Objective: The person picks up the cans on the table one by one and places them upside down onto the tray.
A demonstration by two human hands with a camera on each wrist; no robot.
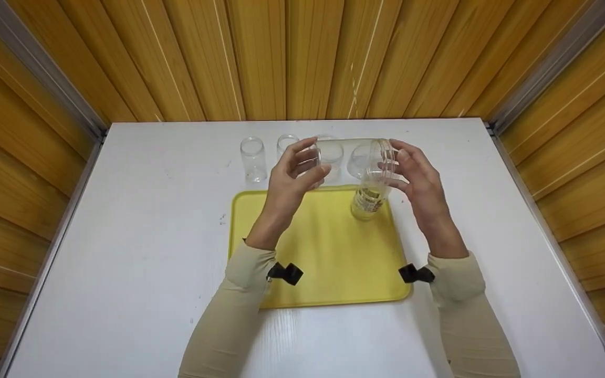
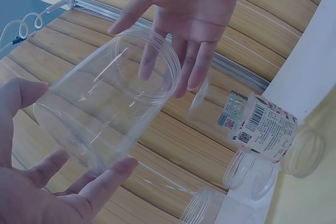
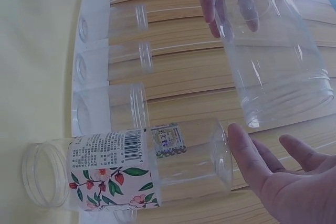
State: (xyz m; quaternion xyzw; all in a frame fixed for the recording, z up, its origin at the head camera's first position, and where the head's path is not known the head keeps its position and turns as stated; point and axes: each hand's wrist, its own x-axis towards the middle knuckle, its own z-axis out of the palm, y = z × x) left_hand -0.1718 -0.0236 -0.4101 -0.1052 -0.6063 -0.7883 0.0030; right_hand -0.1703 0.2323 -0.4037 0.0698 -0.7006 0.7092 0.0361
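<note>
A large clear plastic jar [image 1: 352, 152] is held on its side above the far part of a yellow tray [image 1: 323, 252]. My left hand [image 1: 294, 176] grips its base end, the thumb [image 2: 29, 93] on one side and the fingers opposite. At the threaded mouth is my right hand [image 1: 418, 178], its fingers loosely extended around the rim. Below the right hand, a second clear jar [image 3: 113, 169] with a floral label stands upside down on the tray, its threaded mouth downward. The right fingertips overlap this jar's base in the right wrist view.
Several clear jars [image 1: 253, 160] stand upright in a row behind the tray on the white table [image 1: 150, 220]. Wood-look panel walls [image 1: 260, 58] enclose the back and both sides. A white cable [image 2: 31, 22] shows in the left wrist view.
</note>
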